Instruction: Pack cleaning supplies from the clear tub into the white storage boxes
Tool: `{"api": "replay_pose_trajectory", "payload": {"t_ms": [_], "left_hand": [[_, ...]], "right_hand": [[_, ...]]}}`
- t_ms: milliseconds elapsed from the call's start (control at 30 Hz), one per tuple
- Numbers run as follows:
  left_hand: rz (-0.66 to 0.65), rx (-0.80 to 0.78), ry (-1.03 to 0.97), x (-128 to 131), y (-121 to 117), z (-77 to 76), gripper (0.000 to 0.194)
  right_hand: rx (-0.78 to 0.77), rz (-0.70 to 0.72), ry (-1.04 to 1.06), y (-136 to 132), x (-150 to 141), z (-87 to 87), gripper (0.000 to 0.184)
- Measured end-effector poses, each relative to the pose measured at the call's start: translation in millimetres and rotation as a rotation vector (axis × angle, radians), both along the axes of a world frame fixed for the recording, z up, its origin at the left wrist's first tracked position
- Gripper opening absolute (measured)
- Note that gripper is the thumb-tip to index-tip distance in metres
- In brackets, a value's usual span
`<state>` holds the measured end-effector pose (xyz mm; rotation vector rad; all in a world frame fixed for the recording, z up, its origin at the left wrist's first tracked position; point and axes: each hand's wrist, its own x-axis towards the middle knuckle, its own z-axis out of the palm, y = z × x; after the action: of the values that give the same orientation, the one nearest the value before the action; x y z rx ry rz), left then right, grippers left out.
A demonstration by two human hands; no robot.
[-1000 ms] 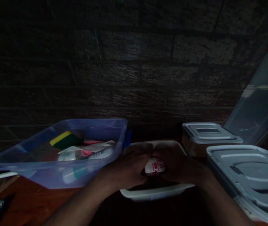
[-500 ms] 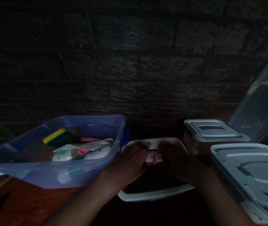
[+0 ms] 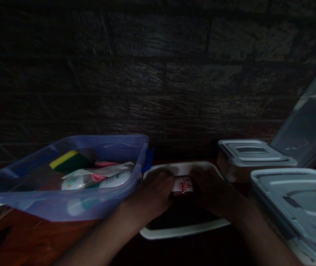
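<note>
Both hands reach into an open white-rimmed container in the middle of the dim scene. My left hand and my right hand close from either side on a small white packet with red print, holding it low near the container's far wall. Only the packet's top face shows between my fingers.
A clear blue bin at the left holds a yellow-green sponge and white tubes. Two grey-lidded containers stand at the right, with a clear lid leaning behind them. A dark brick wall runs across the back.
My hands have carried the packet away from me and lower into the white container, then nearly stopped. The view has shifted slightly.
</note>
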<state>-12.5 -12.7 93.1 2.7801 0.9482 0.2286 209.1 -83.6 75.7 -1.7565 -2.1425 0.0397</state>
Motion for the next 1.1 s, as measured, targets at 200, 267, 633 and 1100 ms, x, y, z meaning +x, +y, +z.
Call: {"api": "replay_pose_trajectory", "payload": {"t_ms": [200,267,633,1100], "left_hand": [[-0.006,0.019,0.005,-1.7,-3.8,5.7,0.025],[-0.007,0.035,0.001,-3.2,-4.5,7.0,0.022],[0.001,0.033,-0.022,-4.2,-3.7,9.7,0.021],[-0.007,0.066,0.016,0.0,-0.4,5.6,0.021]], "right_hand": [[-0.006,-0.021,0.003,-2.4,-0.2,2.5,0.058],[-0.02,-0.043,0.009,-4.0,-1.4,8.6,0.061],[-0.012,-0.019,0.021,-3.3,3.4,11.4,0.058],[-0.021,0.091,0.024,-1.8,2.5,9.1,0.044]]}}
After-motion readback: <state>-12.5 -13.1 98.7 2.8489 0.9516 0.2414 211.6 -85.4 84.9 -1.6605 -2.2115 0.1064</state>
